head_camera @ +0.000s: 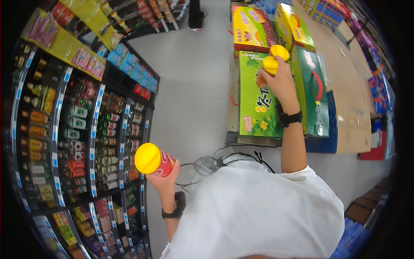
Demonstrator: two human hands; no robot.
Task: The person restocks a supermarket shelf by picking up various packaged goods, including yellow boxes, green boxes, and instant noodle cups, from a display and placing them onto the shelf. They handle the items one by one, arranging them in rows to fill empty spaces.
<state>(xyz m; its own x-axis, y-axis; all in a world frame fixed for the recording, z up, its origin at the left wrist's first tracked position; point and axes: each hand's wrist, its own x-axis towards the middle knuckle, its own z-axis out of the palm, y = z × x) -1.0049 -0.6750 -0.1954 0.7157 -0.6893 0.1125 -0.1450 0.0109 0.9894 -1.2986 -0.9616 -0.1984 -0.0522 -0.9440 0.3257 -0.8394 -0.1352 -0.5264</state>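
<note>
In my left hand (164, 181) is a red canister (167, 165) with a wide yellow lid, tilted so that the lid faces up and left. It is held out over the aisle floor beside the bottle shelves. My right hand (279, 81) reaches over a green gift carton (258, 119) and grips a yellow-lidded container (270, 65), whose body is partly covered by the fingers. A second yellow-lidded container (280, 51) stands right against it, near my fingertips. Whether my hand also holds that one is unclear.
Shelves of bottles (76, 121) line the left side. Beyond the green carton stands a yellow and red carton (249, 27), and a dark green carton (312, 94) is on its right. Black cables (207, 165) hang in front of my shirt. A person's leg (194, 14) shows far down the aisle.
</note>
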